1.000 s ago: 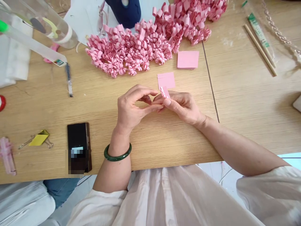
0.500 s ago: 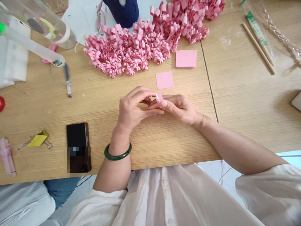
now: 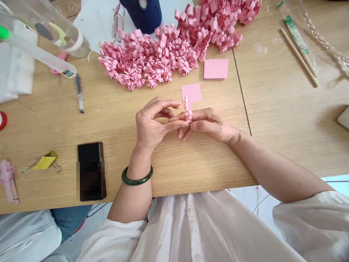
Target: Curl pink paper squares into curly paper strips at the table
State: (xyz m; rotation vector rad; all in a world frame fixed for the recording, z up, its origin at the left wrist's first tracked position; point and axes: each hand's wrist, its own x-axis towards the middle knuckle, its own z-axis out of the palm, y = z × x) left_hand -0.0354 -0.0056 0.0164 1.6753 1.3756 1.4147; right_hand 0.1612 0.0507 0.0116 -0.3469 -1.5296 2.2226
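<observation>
A small pink paper strip (image 3: 189, 109) with a curled, fringed edge stands upright between my two hands, just in front of a flat pink sheet. At its lower end my left hand (image 3: 152, 122) presses with the thumb, while its index finger arches above, apart from the paper. My right hand (image 3: 211, 123) pinches the strip's base from the other side, with its index finger reaching toward the left hand. The flat pink paper sheet (image 3: 195, 92) lies just beyond the fingertips. Farther back is a stack of pink paper cards (image 3: 216, 69).
Many curled pink paper flowers (image 3: 152, 58) lie in a long heap at the back, beside a dark blue container (image 3: 145, 16). On the left are a phone (image 3: 91, 163), a yellow binder clip (image 3: 46, 162) and a pen (image 3: 79, 94). Thin sticks (image 3: 300, 58) lie at right.
The curled strip has turned from lying folded at my fingertips to standing upright, its fringe now showing. My left index finger has lifted off it, and my right thumb has moved down to its base.
</observation>
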